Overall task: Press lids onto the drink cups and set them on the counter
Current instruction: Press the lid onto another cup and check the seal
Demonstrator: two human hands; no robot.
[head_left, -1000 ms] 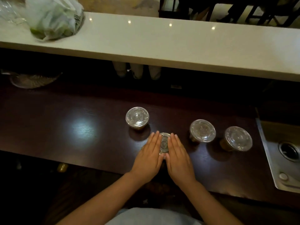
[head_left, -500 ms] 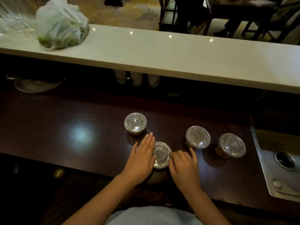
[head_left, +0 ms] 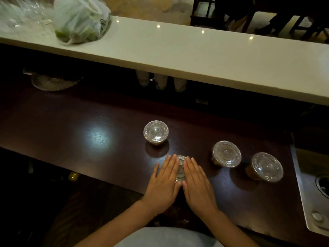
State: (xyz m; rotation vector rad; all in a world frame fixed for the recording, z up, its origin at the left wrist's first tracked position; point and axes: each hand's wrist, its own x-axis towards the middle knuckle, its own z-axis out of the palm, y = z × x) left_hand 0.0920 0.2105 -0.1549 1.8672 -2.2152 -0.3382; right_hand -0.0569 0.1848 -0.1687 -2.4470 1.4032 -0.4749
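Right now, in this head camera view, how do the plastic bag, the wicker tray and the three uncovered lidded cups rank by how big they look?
1. plastic bag, largest, though blurred.
2. wicker tray, partly in shadow.
3. The rightmost cup, middle cup and far cup: likely alike; the rightmost looks biggest, perhaps only through nearness and lens.

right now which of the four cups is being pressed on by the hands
The nearest cup, at the dark table's front edge. The left hand and right hand lie flat over its lid; the other three lidded cups stand untouched.
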